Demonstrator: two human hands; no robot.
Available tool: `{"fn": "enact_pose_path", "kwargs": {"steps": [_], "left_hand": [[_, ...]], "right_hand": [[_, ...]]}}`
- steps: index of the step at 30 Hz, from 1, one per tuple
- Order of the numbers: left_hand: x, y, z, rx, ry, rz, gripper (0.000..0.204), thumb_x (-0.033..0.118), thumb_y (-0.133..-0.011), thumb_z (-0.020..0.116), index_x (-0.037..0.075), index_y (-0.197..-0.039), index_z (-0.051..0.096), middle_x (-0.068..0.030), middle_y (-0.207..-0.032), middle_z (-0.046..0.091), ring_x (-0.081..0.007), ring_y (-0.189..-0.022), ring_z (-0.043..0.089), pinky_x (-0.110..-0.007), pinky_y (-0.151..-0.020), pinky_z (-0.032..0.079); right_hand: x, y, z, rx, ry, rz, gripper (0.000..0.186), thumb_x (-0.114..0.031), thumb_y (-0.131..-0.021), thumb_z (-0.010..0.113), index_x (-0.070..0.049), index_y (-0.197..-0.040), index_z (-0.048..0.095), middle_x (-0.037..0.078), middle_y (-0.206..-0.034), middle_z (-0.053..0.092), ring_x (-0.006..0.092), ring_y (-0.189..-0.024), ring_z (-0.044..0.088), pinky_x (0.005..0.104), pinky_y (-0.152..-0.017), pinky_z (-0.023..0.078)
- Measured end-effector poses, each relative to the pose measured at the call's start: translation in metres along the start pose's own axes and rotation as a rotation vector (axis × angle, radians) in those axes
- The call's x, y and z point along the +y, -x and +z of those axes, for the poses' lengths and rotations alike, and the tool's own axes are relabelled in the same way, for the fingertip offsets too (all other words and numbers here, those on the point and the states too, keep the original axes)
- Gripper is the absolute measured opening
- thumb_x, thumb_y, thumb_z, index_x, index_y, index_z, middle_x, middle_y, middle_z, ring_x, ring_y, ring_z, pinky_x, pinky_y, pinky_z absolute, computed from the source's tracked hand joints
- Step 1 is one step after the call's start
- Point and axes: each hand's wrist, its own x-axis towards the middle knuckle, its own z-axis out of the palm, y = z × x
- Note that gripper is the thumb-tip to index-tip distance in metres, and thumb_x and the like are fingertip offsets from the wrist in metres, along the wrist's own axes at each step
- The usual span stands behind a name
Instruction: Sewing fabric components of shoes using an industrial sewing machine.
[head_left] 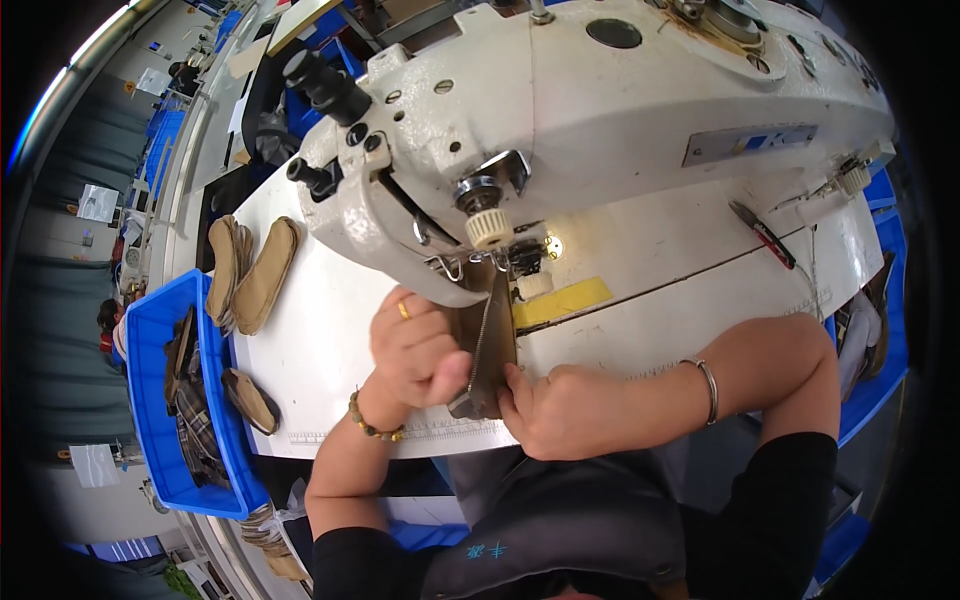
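A brown piece of material [490,372] with a thin toothed line along it lies under the needle area of a white sewing machine [600,110]. Curled at its left side is my left hand [420,345], fingers bent against the piece, a ring on one finger. My right hand [560,408] is closed at the piece's near right edge, thumb and fingertips pressed to it. The machine head partly covers the far end of the piece. Whether the toothed line is a zipper or a cut edge I cannot tell.
Tan sole-shaped pieces [266,275] and a small dark-and-tan piece [250,400] lie at the left. Beside the white table [330,370] stands a blue bin [245,470] holding plaid pieces. Red-handled snips [765,236] and a yellow strip [565,300] lie rightward. Another blue bin [880,395] is far right.
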Motion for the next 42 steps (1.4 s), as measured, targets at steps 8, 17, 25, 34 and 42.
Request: {"fn": "enact_pose_path", "kwargs": {"steps": [8,17,25,34,42], "left_hand": [[0.015,0.002,0.001,0.188,-0.043,-0.228,0.022,0.012,-0.089,0.053,0.003,-0.07,0.061,-0.0076,-0.058,0.052,-0.0264,-0.061,0.056,-0.041,-0.075,0.052],[0.01,0.003,0.028,-0.039,-0.105,-0.362,0.038,0.0,-0.066,0.071,0.01,-0.103,0.073,-0.0059,-0.102,0.067,-0.0249,-0.084,0.063,-0.035,-0.073,0.053],[0.005,-0.002,0.026,-0.004,-0.202,-0.262,0.032,-0.001,-0.064,0.074,0.005,-0.095,0.071,-0.0055,-0.092,0.065,-0.0221,-0.07,0.064,-0.029,-0.058,0.052],[0.019,-0.014,0.014,0.114,-0.384,-0.281,0.019,0.01,-0.072,0.079,0.01,-0.09,0.074,0.0003,-0.08,0.064,-0.0198,-0.072,0.061,-0.04,-0.075,0.047],[0.026,-0.006,0.011,-0.081,-0.272,-0.423,0.015,0.013,-0.073,0.08,0.013,-0.087,0.076,0.0026,-0.08,0.065,-0.0204,-0.074,0.058,-0.047,-0.088,0.039]], "right_hand": [[0.044,-0.009,0.016,0.154,0.025,0.346,0.014,-0.017,-0.064,0.063,-0.01,-0.062,0.051,0.002,-0.052,0.051,0.0139,-0.046,0.056,0.0284,-0.04,0.041],[0.038,-0.008,0.027,0.263,0.034,0.183,0.014,-0.018,-0.066,0.062,-0.009,-0.066,0.052,0.002,-0.059,0.051,0.0134,-0.049,0.054,0.0266,-0.044,0.041],[0.024,-0.006,0.014,0.124,0.054,-0.003,0.013,-0.019,-0.074,0.06,-0.005,-0.074,0.061,0.007,-0.071,0.059,0.019,-0.078,0.059,0.0297,-0.064,0.045],[0.02,-0.004,0.028,0.105,0.123,0.097,0.022,-0.02,-0.076,0.059,0.0,-0.082,0.066,0.019,-0.082,0.069,0.0179,-0.066,0.062,0.0252,-0.051,0.041],[0.012,-0.002,0.031,0.128,-0.015,0.052,0.032,-0.02,-0.062,0.062,0.01,-0.072,0.066,0.032,-0.075,0.065,0.0191,-0.05,0.06,0.0277,-0.038,0.044]]}}
